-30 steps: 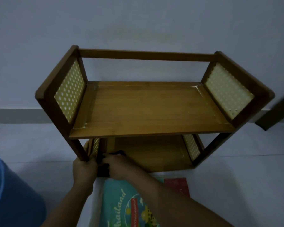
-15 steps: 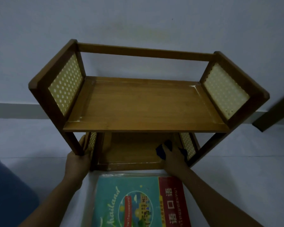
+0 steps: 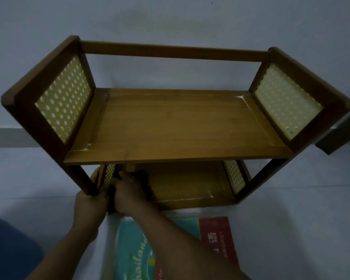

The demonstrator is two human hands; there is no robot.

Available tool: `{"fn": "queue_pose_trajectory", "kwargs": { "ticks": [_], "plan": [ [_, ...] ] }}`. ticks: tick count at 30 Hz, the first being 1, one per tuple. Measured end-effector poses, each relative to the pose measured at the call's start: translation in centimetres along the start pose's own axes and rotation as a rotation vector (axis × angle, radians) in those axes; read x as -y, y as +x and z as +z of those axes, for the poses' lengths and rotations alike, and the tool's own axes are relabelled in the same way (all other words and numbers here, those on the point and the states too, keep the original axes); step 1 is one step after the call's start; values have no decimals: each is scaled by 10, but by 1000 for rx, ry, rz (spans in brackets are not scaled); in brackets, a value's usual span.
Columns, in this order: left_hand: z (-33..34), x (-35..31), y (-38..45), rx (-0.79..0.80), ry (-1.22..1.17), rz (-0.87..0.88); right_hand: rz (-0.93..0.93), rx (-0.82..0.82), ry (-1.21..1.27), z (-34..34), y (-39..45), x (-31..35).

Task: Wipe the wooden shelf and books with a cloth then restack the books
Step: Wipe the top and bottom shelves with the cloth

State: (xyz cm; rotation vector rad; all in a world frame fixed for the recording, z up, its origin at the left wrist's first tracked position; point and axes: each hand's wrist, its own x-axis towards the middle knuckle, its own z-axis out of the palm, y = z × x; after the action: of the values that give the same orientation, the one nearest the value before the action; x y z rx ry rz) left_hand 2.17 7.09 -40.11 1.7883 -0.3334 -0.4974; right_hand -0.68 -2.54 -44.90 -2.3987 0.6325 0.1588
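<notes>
Closest to the camera there's a book (image 3: 141,251) lying flat on the floor, teal cover with a red strip down one side, partly hidden under the right forearm. So the books are off the shelf and waiting.

Just past that, the left hand (image 3: 88,205) is wrapped around the front left leg of the wooden shelf (image 3: 170,122), holding it steady. The right hand (image 3: 127,190) is reaching in at the left end of the bottom board, pressing down on a dark cloth (image 3: 142,181). The fingers look curled onto the cloth, but it's pretty dim under there, so I can't tell exactly how tight the grip is.

Further back, the top board is bare, with the dotted side panels at each end and the wall behind.

My read: this is the wiping step, on the lower level. Next move probably calls for dragging the cloth along the board toward the right end while the left hand keeps bracing. Books need wiping before restacking.
</notes>
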Motion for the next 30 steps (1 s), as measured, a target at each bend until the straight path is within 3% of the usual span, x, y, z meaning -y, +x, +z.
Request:
{"fn": "queue_pose_trajectory", "kwargs": {
  "ticks": [4,7,10,13,14,16,19,20,22,24,26,30],
  "plan": [
    [0,-1,-5,-51,-51,-63,-172,146,49,-10,-32,-30],
    [1,-4,-6,-37,-76,-113,-3,147,240,-54,-74,-88],
    [0,-8,-7,-38,-87,-142,211,95,-81,-107,-116,-154],
    [0,-9,-9,-50,-94,-153,221,36,-107,-121,-144,-183],
    [1,-9,-10,-56,-102,-160,228,26,-61,-115,-140,-182],
    [1,-10,-10,-74,-115,-166,166,66,-215,-98,-120,-144],
    [2,-9,-9,-92,-106,-154,-76,37,-76,-48,-64,-74],
    [3,-8,-9,-95,-104,-146,-49,118,-162,-35,-54,-44],
    [3,-7,-9,-106,-102,-133,-28,140,37,-13,-41,-5],
    [3,-6,-7,-106,-90,-126,-27,149,86,-17,-43,-13],
    [2,-6,-8,-95,-92,-127,88,95,153,-38,-65,-52],
    [2,-7,-6,-52,-70,-105,473,-250,61,-80,-127,-161]
  ]
}}
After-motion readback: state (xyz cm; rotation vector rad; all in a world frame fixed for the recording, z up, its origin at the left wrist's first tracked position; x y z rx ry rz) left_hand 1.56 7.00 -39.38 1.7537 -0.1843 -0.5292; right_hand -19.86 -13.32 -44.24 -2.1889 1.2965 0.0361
